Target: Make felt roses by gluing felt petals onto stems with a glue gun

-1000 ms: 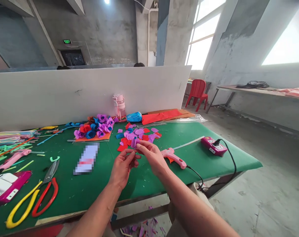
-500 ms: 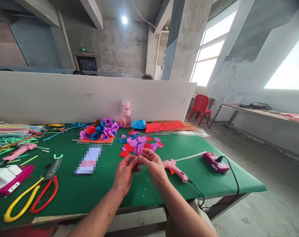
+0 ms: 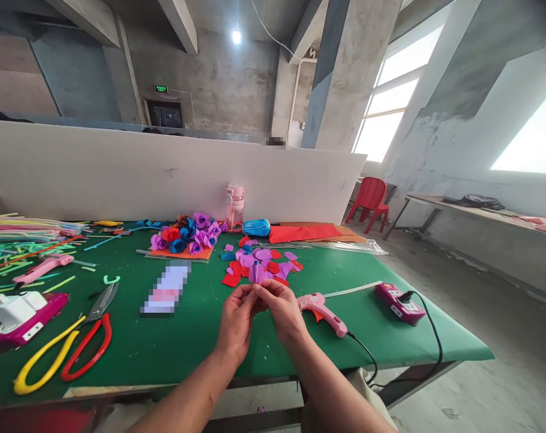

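In the head view, my left hand and my right hand meet over the front middle of the table. Both are closed, pinching the base of a small purple paper flower with a blue centre, held upright. What lies between the fingertips below it is hidden. Just behind are scattered purple and red paper petals. A pink glue gun rests right of my right hand. Finished-looking purple, red and blue paper flowers are heaped at the back, on an orange sheet.
Scissors with yellow and red handles lie at left, near a magenta power strip and another pink glue gun. A second power strip trails a black cable at right. A pink bottle stands before the white partition.
My view has shifted slightly, so the scene sits a little further right. My hands have drawn closer together around the flower's base and still hold it.
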`<state>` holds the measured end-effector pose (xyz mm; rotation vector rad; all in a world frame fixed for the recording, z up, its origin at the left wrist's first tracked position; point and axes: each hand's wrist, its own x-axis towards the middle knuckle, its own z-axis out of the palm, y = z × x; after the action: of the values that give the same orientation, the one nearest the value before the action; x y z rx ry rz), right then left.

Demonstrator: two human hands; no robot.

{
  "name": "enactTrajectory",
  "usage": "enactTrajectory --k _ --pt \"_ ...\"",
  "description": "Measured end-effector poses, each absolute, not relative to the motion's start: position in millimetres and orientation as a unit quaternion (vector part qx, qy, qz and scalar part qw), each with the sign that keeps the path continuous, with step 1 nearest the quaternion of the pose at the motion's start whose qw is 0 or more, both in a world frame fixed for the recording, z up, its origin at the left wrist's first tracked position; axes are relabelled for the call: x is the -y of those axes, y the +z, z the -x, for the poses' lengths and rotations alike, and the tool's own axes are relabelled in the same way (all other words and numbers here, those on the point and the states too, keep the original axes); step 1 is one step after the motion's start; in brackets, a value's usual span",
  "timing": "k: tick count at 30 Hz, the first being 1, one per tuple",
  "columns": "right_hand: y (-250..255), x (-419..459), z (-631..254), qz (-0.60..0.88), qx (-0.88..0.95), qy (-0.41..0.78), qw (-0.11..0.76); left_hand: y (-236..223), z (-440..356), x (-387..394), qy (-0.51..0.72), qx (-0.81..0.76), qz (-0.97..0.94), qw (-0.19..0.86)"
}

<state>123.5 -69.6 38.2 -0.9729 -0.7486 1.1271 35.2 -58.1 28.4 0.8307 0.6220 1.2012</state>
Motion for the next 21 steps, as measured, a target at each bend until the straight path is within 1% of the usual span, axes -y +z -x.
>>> enactTrajectory --k 3,5,9,14,18,21 --pt "41 69 -129 0.440 0.348 0.464 0.685 33 -25 51 0.496 -0.319 -0.415 0.693" --pt "43 70 -133 0.443 0.362 0.448 0.687 37 -17 43 0.489 -0.346 -0.435 0.672" --pt "42 73 -131 0.434 0.364 0.486 0.666 44 -2 29 0.507 -0.350 -0.440 0.653" --pt "40 77 -125 0.435 0.373 0.538 0.618 46 5 24 0.446 -0.286 -0.460 0.713" --pt "41 77 -123 0.428 0.367 0.552 0.615 45 4 25 0.423 -0.241 -0.447 0.750" --pt "40 77 -124 0.421 0.362 0.551 0.623 45 4 26 0.428 -0.243 -0.457 0.741"
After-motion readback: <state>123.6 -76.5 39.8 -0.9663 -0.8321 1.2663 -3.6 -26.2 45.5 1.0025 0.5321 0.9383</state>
